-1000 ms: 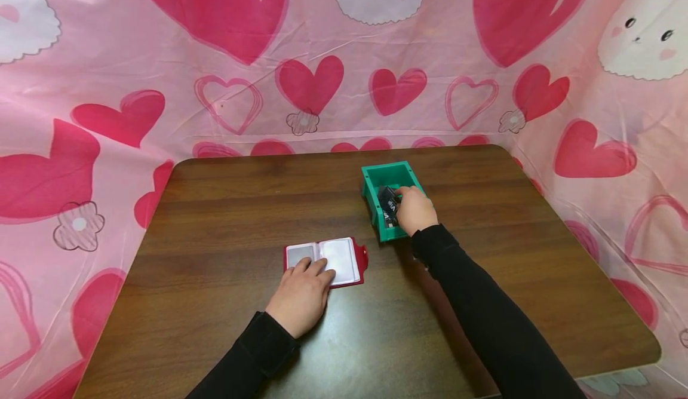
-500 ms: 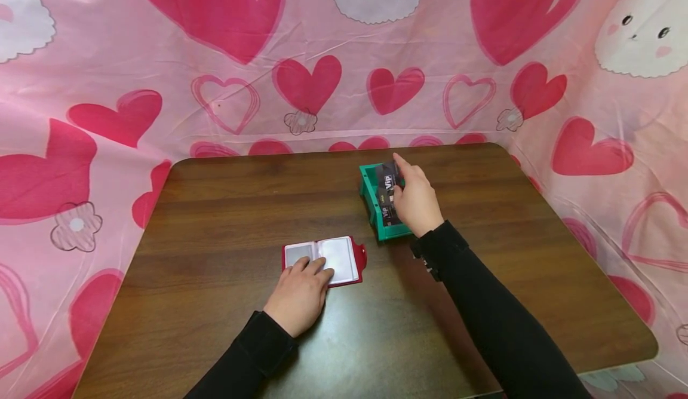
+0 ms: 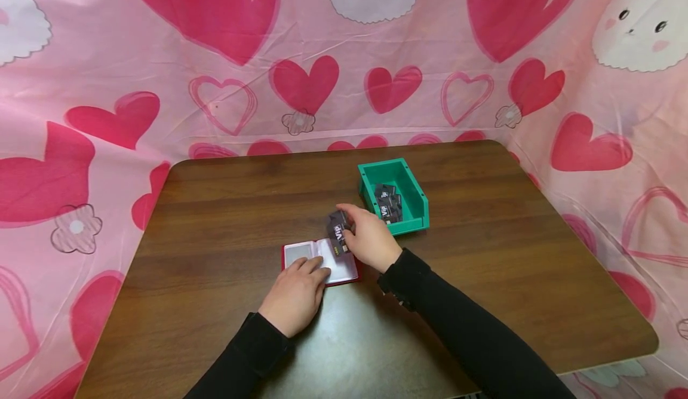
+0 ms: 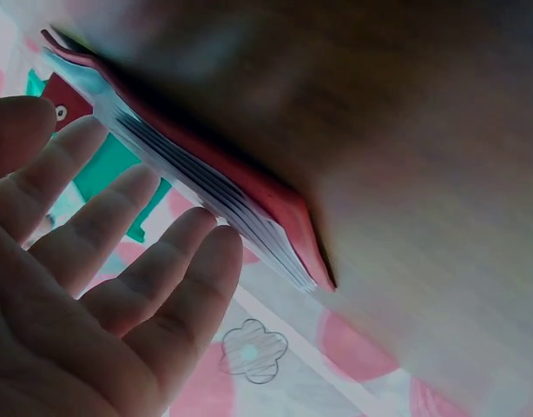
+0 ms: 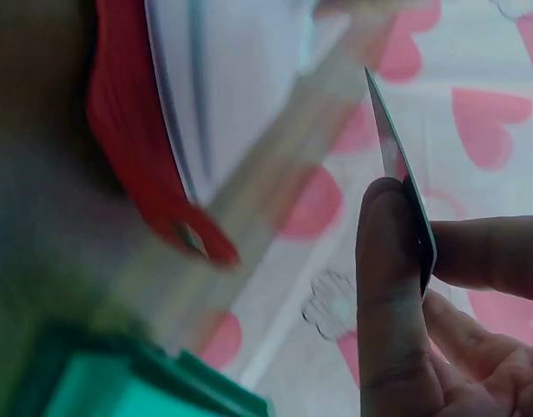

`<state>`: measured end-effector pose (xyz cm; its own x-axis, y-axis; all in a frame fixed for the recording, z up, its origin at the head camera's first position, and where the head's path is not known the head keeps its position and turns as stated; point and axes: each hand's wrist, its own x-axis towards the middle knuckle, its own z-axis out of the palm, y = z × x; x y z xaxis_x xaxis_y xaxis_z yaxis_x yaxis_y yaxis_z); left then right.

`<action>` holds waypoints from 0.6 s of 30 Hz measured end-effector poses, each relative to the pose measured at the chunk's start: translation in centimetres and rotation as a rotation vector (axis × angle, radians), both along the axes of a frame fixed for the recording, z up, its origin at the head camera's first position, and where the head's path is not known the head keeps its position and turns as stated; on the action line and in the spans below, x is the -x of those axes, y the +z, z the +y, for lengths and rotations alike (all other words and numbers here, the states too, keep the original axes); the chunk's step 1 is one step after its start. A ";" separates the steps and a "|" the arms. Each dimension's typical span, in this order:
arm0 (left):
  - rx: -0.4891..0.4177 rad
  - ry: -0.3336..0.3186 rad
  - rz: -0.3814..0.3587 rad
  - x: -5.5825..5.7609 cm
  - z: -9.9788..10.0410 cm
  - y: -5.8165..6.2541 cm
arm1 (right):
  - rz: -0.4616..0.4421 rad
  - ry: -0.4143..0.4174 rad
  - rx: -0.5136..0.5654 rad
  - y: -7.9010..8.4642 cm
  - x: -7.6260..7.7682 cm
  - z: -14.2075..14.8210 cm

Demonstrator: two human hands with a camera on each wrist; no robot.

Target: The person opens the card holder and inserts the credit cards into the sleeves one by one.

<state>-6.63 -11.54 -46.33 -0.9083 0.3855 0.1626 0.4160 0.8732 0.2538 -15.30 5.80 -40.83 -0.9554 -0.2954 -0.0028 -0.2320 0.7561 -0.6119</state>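
Observation:
A small red card holder (image 3: 344, 273) lies spread on the table with clear sleeves and white pages showing. My left hand (image 3: 294, 297) rests its fingertips on the pages near the fold. In the left wrist view those fingers (image 4: 219, 261) are nearly straight along the edge of the stacked sleeves (image 4: 249, 221). Thumb and fingers of my right hand (image 3: 373, 241) pinch a black card printed "Vip" (image 3: 337, 232), tilted over the holder's right page. Edge-on, the same card (image 5: 397, 148) shows as a thin strip in the right wrist view.
A green bin (image 3: 421, 223) stands behind and to the right of the holder, with several more black cards (image 3: 388, 202) in it. The wooden table (image 3: 242, 196) ends at a pink heart-patterned cloth (image 3: 236, 34) at the back and sides.
My right hand has taken a black card out of the green bin and carried it left and nearer, over the card holder. The left hand has stayed on the pages.

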 end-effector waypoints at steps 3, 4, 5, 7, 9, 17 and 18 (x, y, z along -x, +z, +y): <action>-0.019 0.026 0.010 0.1 -0.3 0.0 | -0.035 0.016 -0.042 -0.8 -0.2 -0.7; -0.020 0.045 0.003 0.1 -0.4 0.1 | -0.049 0.020 -0.056 -1.0 -0.3 -0.9; -0.024 0.069 -0.003 0.1 -0.5 0.1 | -0.063 0.023 -0.070 -1.2 -0.3 -1.1; -0.026 0.122 -0.020 0.2 -0.7 0.1 | -0.094 0.032 -0.079 -1.7 -0.3 -1.3; -0.022 0.169 -0.031 0.3 -0.8 0.1 | -0.130 0.033 -0.086 -2.0 -0.3 -1.6; -0.023 0.226 -0.057 0.3 -1.1 0.1 | -0.212 0.030 -0.120 -3.0 -0.1 -2.1; -0.024 0.226 -0.056 0.4 -1.1 0.1 | -0.214 0.029 -0.120 -3.1 0.0 -2.1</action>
<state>-6.98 -12.65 -46.20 -0.9790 0.1675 0.1158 0.1948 0.9362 0.2925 -15.25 3.66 -43.95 -0.9203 -0.3080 -0.2412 -0.1294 0.8215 -0.5554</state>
